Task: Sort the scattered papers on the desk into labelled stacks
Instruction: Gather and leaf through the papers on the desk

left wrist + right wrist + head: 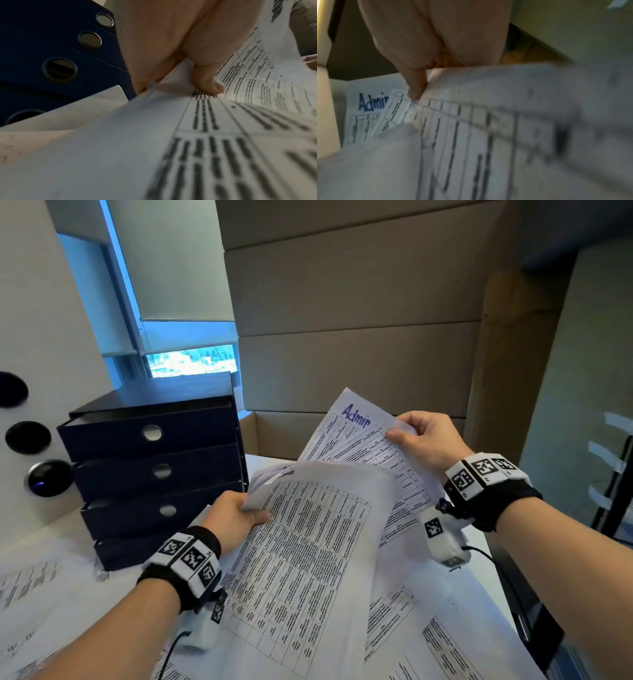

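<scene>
Nearest us, loose papers [428, 642] lie scattered flat on the desk [479, 556]. Above them our left hand [233, 517] pinches the upper-left corner of a table-printed sheet [308, 559], its long axis running toward us. Farther off and to the right, our right hand [428, 440] pinches the "Admin"-labelled sheets [356, 436], so the right hand is nearer that label.
</scene>
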The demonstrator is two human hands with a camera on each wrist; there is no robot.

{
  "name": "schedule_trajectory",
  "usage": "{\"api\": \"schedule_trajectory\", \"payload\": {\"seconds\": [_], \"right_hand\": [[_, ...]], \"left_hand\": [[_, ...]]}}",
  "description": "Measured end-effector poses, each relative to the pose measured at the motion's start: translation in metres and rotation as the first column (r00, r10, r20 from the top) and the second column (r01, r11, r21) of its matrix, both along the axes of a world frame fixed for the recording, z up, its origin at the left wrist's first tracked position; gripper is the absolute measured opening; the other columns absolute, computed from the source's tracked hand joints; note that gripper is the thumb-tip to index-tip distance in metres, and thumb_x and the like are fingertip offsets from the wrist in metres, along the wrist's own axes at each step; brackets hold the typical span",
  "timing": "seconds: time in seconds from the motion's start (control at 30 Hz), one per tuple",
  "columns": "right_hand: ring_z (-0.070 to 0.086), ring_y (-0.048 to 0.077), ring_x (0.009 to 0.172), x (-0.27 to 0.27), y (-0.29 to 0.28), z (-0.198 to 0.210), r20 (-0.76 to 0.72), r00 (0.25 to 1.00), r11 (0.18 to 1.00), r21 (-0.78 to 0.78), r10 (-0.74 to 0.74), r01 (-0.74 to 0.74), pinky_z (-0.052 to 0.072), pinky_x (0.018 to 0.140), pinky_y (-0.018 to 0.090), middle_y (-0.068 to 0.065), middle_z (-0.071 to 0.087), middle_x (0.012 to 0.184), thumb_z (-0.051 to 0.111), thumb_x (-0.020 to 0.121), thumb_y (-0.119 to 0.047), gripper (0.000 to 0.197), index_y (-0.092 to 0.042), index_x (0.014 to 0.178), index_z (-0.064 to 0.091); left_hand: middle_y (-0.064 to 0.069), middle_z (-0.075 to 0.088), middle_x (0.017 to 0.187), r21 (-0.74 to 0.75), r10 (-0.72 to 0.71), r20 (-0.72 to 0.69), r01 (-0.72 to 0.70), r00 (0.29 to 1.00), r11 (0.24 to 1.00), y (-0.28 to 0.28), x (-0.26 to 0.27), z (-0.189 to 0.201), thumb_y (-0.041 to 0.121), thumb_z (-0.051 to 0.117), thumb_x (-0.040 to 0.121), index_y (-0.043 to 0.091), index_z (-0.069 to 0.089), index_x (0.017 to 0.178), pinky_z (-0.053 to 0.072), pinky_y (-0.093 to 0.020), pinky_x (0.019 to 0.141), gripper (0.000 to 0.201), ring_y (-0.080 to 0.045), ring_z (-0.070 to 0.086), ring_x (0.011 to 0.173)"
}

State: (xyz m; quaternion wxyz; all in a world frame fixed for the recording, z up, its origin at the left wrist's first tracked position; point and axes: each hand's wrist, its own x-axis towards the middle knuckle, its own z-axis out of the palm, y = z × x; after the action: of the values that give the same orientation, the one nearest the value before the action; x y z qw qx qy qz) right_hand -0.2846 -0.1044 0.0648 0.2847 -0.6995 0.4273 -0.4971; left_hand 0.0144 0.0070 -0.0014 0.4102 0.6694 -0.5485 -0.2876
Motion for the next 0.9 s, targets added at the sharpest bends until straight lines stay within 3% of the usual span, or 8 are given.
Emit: {"api": "schedule_trajectory", "payload": {"seconds": [0.1, 0.23, 0.3, 0.43, 0.6, 0.7, 0.77, 0.9], "right_hand": [[0.065, 0.009, 0.074, 0.001, 0.002, 0.006, -0.186, 0.981, 0.998, -0.005, 0.062, -0.065, 0.053, 0.073, 0.028, -0.001, 0.072, 0.082, 0.073, 0.083, -0.017, 0.004, -0.016, 0.086, 0.072], [0.065, 0.013, 0.085, 0.01, 0.002, 0.016, -0.564, 0.824, 0.994, -0.045, 0.055, -0.097, 0.05, 0.08, 0.031, -0.006, 0.071, 0.087, 0.073, 0.081, -0.012, 0.015, -0.023, 0.089, 0.07], [0.062, 0.016, 0.09, 0.015, 0.003, 0.021, -0.657, 0.754, 0.994, -0.081, -0.002, -0.068, 0.049, 0.082, 0.032, -0.004, 0.071, 0.093, 0.069, 0.082, -0.008, 0.021, -0.023, 0.096, 0.07], [0.065, 0.02, 0.087, 0.021, 0.005, 0.028, -0.706, 0.706, 0.994, -0.104, -0.053, -0.029, 0.056, 0.08, 0.039, -0.002, 0.071, 0.092, 0.064, 0.081, -0.004, 0.027, -0.024, 0.098, 0.07], [0.066, 0.026, 0.081, 0.04, 0.009, 0.036, -0.801, 0.594, 0.988, -0.14, -0.071, -0.07, 0.058, 0.072, 0.04, 0.003, 0.069, 0.087, 0.059, 0.083, 0.0, 0.024, -0.02, 0.094, 0.068], [0.064, 0.028, 0.076, 0.057, 0.01, 0.041, -0.856, 0.505, 0.975, -0.19, -0.109, -0.112, 0.053, 0.06, 0.034, 0.005, 0.068, 0.087, 0.055, 0.084, 0.004, 0.029, -0.02, 0.095, 0.068], [0.064, 0.028, 0.076, 0.062, 0.006, 0.043, -0.87, 0.466, 0.967, -0.235, -0.163, -0.1, 0.047, 0.056, 0.03, 0.004, 0.068, 0.088, 0.055, 0.081, 0.006, 0.035, -0.022, 0.099, 0.066], [0.066, 0.028, 0.078, 0.051, 0.0, 0.05, -0.876, 0.461, 0.986, -0.164, -0.14, -0.012, 0.051, 0.059, 0.032, 0.005, 0.066, 0.083, 0.061, 0.077, 0.004, 0.023, -0.013, 0.091, 0.066]], "left_hand": [[-0.011, 0.073, 0.085, -0.08, 0.022, 0.019, -0.02, 1.0, 0.997, -0.001, 0.002, -0.005, 0.007, 0.066, 0.086, 0.009, 0.074, 0.086, 0.053, -0.04, 0.084, 0.008, -0.027, 0.069, 0.085], [0.002, 0.07, 0.077, -0.243, -0.013, 0.383, 0.115, 0.924, 0.963, -0.003, 0.003, -0.01, -0.002, 0.061, 0.086, 0.014, 0.074, 0.081, 0.053, -0.034, 0.077, 0.021, -0.015, 0.065, 0.077], [0.01, 0.065, 0.073, -0.311, -0.028, 0.485, 0.202, 0.874, 0.929, -0.005, 0.005, -0.01, -0.012, 0.06, 0.082, 0.019, 0.073, 0.076, 0.051, -0.025, 0.072, 0.034, -0.004, 0.061, 0.074], [0.009, 0.068, 0.078, -0.409, -0.048, 0.47, 0.266, 0.881, 0.873, -0.005, 0.009, -0.012, -0.017, 0.063, 0.077, 0.018, 0.077, 0.08, 0.053, -0.033, 0.073, 0.037, -0.007, 0.064, 0.078], [0.022, 0.067, 0.092, -0.399, -0.053, 0.444, 0.25, 0.895, 0.882, -0.009, 0.007, -0.015, -0.013, 0.069, 0.073, 0.054, 0.069, 0.078, 0.056, -0.034, 0.077, 0.067, -0.005, 0.066, 0.083], [0.038, 0.06, 0.091, -0.401, -0.023, 0.534, 0.277, 0.845, 0.873, -0.007, -0.002, -0.01, -0.004, 0.068, 0.074, 0.046, 0.065, 0.091, 0.055, -0.034, 0.074, 0.054, -0.004, 0.065, 0.081], [0.039, 0.06, 0.091, -0.415, -0.017, 0.547, 0.289, 0.837, 0.863, -0.004, -0.004, -0.009, 0.002, 0.065, 0.074, 0.042, 0.063, 0.097, 0.055, -0.035, 0.073, 0.046, -0.005, 0.065, 0.081], [0.015, 0.069, 0.093, -0.384, -0.019, 0.495, 0.238, 0.869, 0.892, -0.003, 0.0, -0.007, -0.005, 0.066, 0.076, 0.027, 0.073, 0.088, 0.054, -0.033, 0.079, 0.035, -0.015, 0.067, 0.086]]}}
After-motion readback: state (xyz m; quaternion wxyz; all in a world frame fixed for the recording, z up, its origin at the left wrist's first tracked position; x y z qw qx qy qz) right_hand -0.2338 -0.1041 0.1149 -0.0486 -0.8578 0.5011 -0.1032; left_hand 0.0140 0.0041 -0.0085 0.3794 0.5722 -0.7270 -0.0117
